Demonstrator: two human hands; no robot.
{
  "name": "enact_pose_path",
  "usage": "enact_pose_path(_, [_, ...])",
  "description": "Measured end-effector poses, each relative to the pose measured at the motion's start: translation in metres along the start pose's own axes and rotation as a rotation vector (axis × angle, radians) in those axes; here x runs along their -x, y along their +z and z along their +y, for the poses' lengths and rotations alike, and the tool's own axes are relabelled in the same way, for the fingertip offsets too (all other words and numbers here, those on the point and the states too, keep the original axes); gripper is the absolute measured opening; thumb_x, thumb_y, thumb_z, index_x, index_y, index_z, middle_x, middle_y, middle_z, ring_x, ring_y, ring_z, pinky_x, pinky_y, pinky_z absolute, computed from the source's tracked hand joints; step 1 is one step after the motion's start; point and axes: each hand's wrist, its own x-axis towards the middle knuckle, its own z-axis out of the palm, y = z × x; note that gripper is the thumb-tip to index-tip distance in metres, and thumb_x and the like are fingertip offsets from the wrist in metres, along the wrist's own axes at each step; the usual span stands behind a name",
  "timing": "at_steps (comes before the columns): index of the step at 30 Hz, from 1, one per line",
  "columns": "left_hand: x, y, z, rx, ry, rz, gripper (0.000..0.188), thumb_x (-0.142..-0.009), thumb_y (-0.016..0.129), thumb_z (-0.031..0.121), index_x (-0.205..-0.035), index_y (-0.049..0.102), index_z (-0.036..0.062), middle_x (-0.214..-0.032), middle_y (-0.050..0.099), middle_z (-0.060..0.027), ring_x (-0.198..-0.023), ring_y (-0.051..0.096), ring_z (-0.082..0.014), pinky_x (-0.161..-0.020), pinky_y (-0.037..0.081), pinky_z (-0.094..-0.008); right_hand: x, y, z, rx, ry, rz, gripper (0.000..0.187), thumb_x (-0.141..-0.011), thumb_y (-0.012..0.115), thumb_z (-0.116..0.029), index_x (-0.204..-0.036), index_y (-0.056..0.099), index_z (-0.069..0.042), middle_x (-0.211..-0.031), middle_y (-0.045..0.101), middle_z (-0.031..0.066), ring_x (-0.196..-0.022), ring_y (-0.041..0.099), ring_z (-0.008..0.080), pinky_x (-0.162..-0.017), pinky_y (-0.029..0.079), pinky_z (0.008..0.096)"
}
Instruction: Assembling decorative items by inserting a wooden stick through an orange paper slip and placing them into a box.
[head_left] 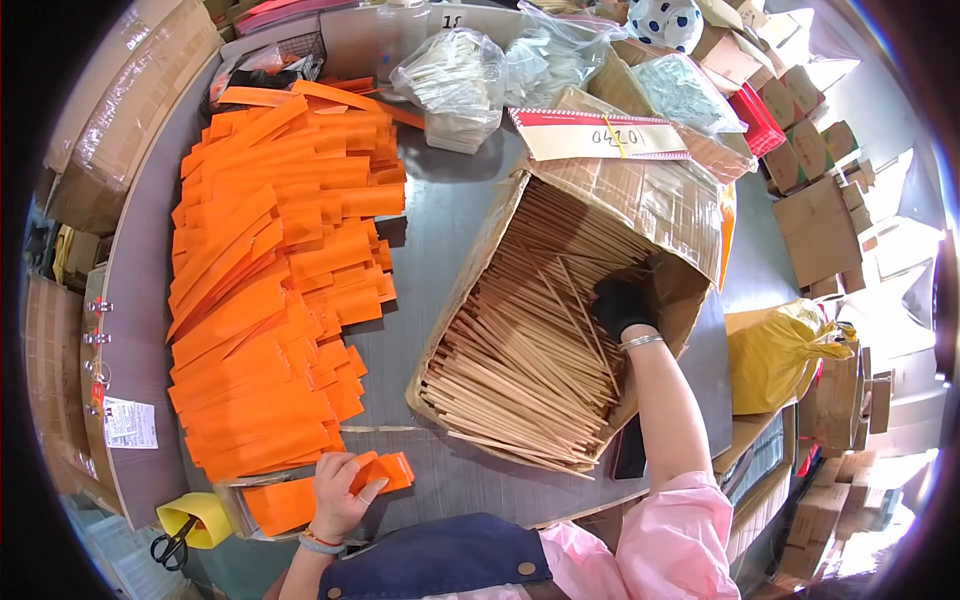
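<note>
Grey tabletop (440,210) shows work apparently unfinished: sticks (520,380) remain plentiful, left hand (338,492) grips orange strips (396,469), right hand (622,306) (fingers obscured) undetermined.

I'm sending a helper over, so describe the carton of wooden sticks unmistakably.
On the grey table, find the spread of orange strips, then look right of it. There sits an open brown carton with the gloved right hand inside. Its tan wooden sticks and the red-and-white card across its flap set it apart from the clear bags beyond it.
</note>
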Motion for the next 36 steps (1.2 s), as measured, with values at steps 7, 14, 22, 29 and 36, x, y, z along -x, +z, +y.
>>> enact_pose_path(7, [0.000, -0.002, 0.001, -0.007, -0.013, -0.007, 0.040, -0.071, 0.083, 0.022, -0.104, 0.068, 0.0032, -0.094, 0.058, -0.0126, -0.088, 0.055, -0.0318, -0.078, 0.046, -0.0391, -0.010, -0.013, -0.008, 0.053, -0.019, -0.211, 0.024, -0.084, 0.060, -0.031, -0.095, 0.072, -0.014, -0.108, 0.069, 0.0153, -0.108, 0.063, 0.0342, -0.097, 0.047, 0.0446])
enact_pose_path(14, [-0.001, -0.001, 0.000, -0.002, -0.006, -0.006, 0.040, -0.071, 0.083, 0.021, -0.103, 0.069, 0.0030, -0.093, 0.058, -0.0126, -0.088, 0.055, -0.0319, -0.078, 0.047, -0.0389, -0.014, -0.007, -0.003, 0.085, 0.015, -0.209, 0.029, -0.089, 0.052, -0.029, -0.100, 0.074, -0.013, -0.116, 0.069, 0.0155, -0.115, 0.061, 0.0326, -0.103, 0.045, 0.0433])
enact_pose_path(22, [0.001, -0.003, 0.000, -0.013, -0.019, -0.004, 0.040, -0.071, 0.083, 0.021, -0.103, 0.069, 0.0030, -0.093, 0.058, -0.0122, -0.088, 0.055, -0.0314, -0.077, 0.047, -0.0385, -0.021, 0.005, -0.005, 0.155, 0.073, -0.272, 0.037, -0.092, 0.045, -0.030, -0.118, 0.069, -0.018, -0.131, 0.062, 0.0127, -0.124, 0.057, 0.0301, -0.110, 0.040, 0.0446])
enact_pose_path(29, [-0.002, 0.000, 0.000, -0.006, -0.014, -0.007, 0.040, -0.071, 0.083, 0.022, -0.104, 0.069, 0.0027, -0.093, 0.058, -0.0120, -0.088, 0.055, -0.0312, -0.077, 0.047, -0.0385, -0.017, 0.032, 0.013, 0.164, -0.070, 0.186, 0.017, -0.085, 0.057, -0.019, -0.090, 0.071, -0.012, -0.095, 0.070, 0.0188, -0.088, 0.068, 0.0374, -0.080, 0.054, 0.0486])
enact_pose_path(36, [-0.002, -0.002, -0.001, 0.006, -0.011, 0.002, 0.040, -0.073, 0.082, 0.025, -0.104, 0.069, 0.0030, -0.093, 0.058, -0.0117, -0.089, 0.055, -0.0311, -0.077, 0.047, -0.0387, -0.001, 0.004, -0.015, 0.347, -0.124, 0.110, 0.017, -0.087, 0.052, -0.015, -0.088, 0.068, -0.009, -0.092, 0.070, 0.0188, -0.085, 0.069, 0.0365, -0.074, 0.056, 0.0482])
